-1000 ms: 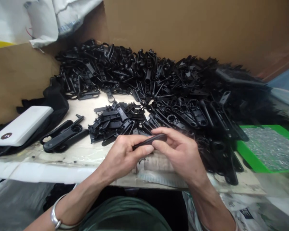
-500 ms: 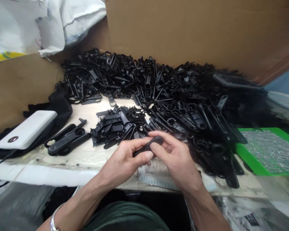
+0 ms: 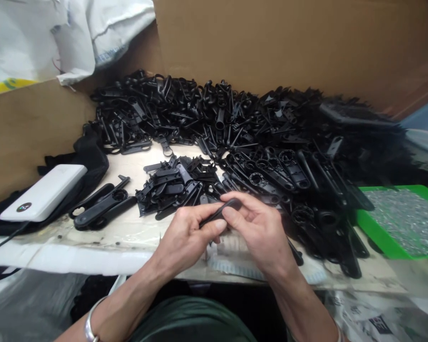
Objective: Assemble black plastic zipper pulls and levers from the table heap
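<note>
Between my two hands is a slim black plastic part with a rounded end, tilted up to the right. My left hand pinches its lower left end between thumb and fingers. The fingers of my right hand close on its upper right end, the thumb lying on top. Much of the part is hidden by my fingers. Just beyond my hands lies a small heap of flat black plastic pieces. To its right are longer black handle-like parts with ring-shaped ends.
A large pile of black plastic parts lies against the cardboard wall. On the right is a green tray of small metal pieces. At left are a white power bank with a cable and several larger black parts.
The black part has tilted, its right end now higher, while both hands keep hold of it. My hands have shifted slightly; the camera view has moved a little.
</note>
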Demonstrator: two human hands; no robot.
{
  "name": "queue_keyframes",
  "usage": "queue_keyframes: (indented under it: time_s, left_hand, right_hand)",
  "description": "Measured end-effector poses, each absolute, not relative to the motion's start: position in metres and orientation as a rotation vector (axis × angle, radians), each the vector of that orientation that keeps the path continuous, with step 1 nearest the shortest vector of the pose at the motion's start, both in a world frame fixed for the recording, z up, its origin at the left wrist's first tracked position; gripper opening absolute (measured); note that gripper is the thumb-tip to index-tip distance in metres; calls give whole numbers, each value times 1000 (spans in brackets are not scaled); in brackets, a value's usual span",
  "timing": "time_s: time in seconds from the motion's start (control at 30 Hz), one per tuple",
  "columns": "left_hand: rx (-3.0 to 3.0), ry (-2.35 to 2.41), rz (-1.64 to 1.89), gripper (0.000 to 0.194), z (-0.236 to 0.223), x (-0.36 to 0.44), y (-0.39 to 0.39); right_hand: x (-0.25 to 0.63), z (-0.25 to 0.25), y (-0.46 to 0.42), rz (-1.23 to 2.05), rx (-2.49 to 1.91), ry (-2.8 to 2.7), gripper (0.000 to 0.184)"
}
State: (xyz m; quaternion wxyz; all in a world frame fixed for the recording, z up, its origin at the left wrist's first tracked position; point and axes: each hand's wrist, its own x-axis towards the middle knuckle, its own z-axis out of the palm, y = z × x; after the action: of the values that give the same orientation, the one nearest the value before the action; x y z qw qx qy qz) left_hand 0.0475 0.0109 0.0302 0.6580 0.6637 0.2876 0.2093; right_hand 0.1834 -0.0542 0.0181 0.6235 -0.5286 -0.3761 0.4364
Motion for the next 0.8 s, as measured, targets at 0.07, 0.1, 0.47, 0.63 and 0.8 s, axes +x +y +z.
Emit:
queue_keyframes:
  time_s: [0.07,0.1,0.47,0.63,0.8]
  left_hand:
    - [1386,588,458,21,29,49,13]
    - [1319,561,448,22,28,49,14]
    - [921,514,301,31,23,52,19]
    - [933,535,295,29,24,54,18]
    - [1088,549,391,25,25,56,11]
  right_hand:
    - [186,13,-53,1046,-1203,-850,16]
    - [187,11,-53,1069,-1197,-839,20]
    - [191,8,-54,1105,-1287,-843,31]
    - [191,10,-57,1033,-1385,-866,31]
    - [186,15,-59,898,-1515,-893,34]
